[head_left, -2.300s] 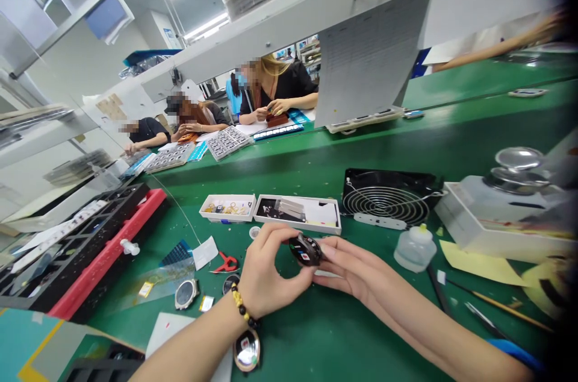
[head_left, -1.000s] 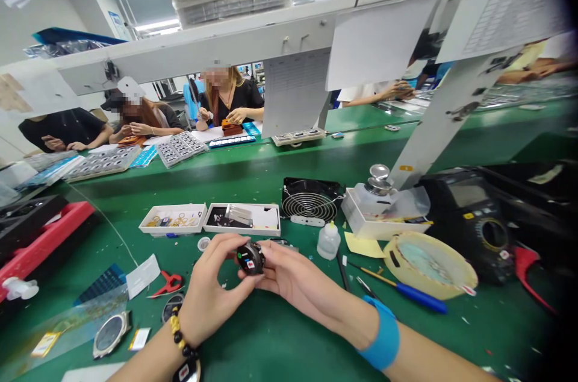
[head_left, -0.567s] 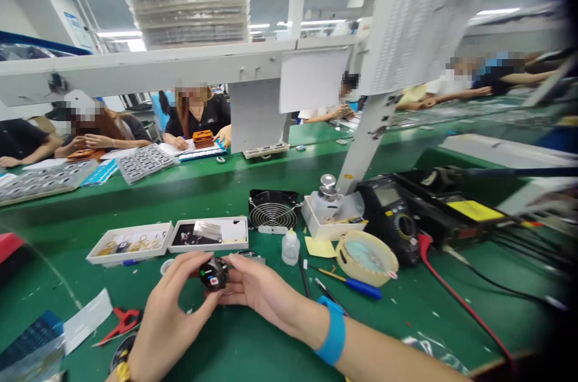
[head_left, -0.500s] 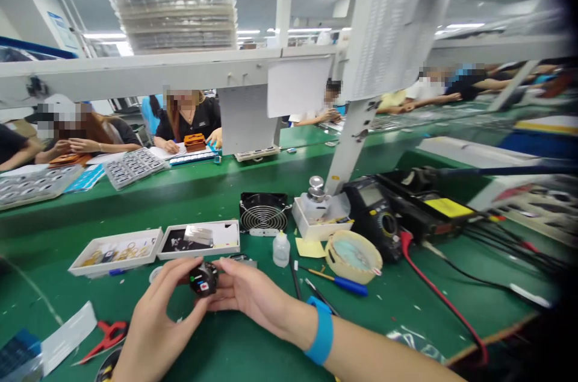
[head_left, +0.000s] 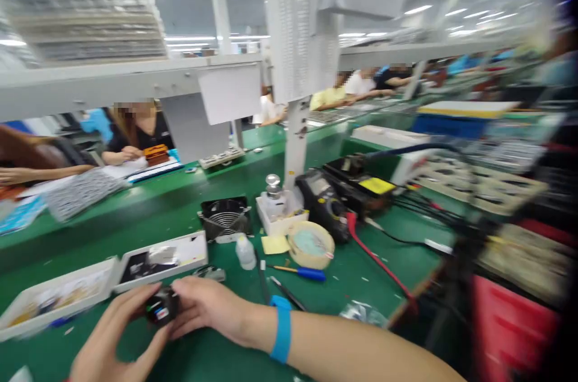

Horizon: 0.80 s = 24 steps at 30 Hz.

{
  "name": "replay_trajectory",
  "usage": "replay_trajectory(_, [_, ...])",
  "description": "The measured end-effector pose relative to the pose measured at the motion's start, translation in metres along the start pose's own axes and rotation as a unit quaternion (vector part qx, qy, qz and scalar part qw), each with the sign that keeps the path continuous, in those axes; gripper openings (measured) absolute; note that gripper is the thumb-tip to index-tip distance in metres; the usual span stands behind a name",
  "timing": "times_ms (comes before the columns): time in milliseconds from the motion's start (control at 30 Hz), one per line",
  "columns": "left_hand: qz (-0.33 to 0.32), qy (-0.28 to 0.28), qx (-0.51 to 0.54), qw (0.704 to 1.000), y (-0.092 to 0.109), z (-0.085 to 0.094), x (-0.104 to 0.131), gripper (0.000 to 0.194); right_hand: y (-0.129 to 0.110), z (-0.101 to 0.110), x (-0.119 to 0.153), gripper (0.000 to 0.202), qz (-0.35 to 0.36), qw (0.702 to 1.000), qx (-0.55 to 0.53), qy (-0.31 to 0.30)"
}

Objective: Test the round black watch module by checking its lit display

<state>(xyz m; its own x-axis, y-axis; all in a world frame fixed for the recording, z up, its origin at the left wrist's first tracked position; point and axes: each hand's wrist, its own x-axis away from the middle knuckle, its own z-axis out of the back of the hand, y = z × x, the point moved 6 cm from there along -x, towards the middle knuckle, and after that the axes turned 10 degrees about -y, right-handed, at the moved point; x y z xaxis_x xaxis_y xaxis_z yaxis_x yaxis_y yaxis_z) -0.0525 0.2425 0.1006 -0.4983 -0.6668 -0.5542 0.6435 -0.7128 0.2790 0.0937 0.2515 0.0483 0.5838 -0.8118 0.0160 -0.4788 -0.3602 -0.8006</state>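
Observation:
A small round black device (head_left: 162,306) with a few coloured marks on its face is held between both hands at the lower left. My left hand (head_left: 120,334) grips its left side, with fingers over the top and the thumb beneath. From the right, my right hand (head_left: 212,308) holds the other edge, its fingertips partly hidden behind the device. A blue band (head_left: 282,329) circles the right wrist. Just beyond the hands lies a small grey metallic object (head_left: 210,273).
White trays of small parts (head_left: 112,278) stand at left. Beyond my hands are a black fan (head_left: 224,219), a bottle (head_left: 245,252), a round yellowish dish (head_left: 311,244) and a blue-handled tool (head_left: 310,274). A black meter (head_left: 323,204) with a red cable stands right. People sit across the bench.
The view has turned to the right, so the bench items appear further left and more trays show at right. Both hands still hold the black device.

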Motion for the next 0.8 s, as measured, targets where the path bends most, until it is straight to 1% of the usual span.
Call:
replay_trajectory(67, [0.003,-0.017,-0.009,1.000,0.018,0.002,-0.003,0.042,-0.003,-0.003,0.011,0.054,0.027,1.000,0.004,-0.005])
replay_trajectory(100, [0.005,-0.015,0.004,1.000,0.025,0.004,-0.006,0.042,-0.004,-0.003,0.014,0.056,0.034,0.999,0.007,-0.011])
replay_trajectory(167, [0.020,-0.025,0.039,0.999,0.031,0.004,-0.012,0.048,-0.005,0.002,0.014,0.056,0.040,0.999,0.016,-0.018])
replay_trajectory(267, [0.034,-0.019,0.084,0.996,0.030,0.006,-0.016,0.056,0.002,0.012,0.005,0.064,0.006,1.000,0.008,-0.012])
replay_trajectory(333, [0.035,-0.019,0.111,0.993,0.029,0.006,-0.016,0.059,0.009,0.018,-0.001,0.069,-0.015,1.000,0.003,0.005])
replay_trajectory(433, [0.027,-0.011,0.138,0.990,0.029,0.006,-0.014,0.060,0.017,0.026,-0.005,0.078,-0.029,0.999,0.004,0.035])
replay_trajectory(633, [0.002,0.009,0.150,0.989,0.028,0.007,-0.013,0.059,0.026,0.038,-0.006,0.088,-0.039,0.996,0.032,0.071])
replay_trajectory(800, [0.004,0.010,0.143,0.990,0.027,0.007,-0.013,0.055,0.030,0.042,-0.005,0.093,-0.044,0.994,0.056,0.080])
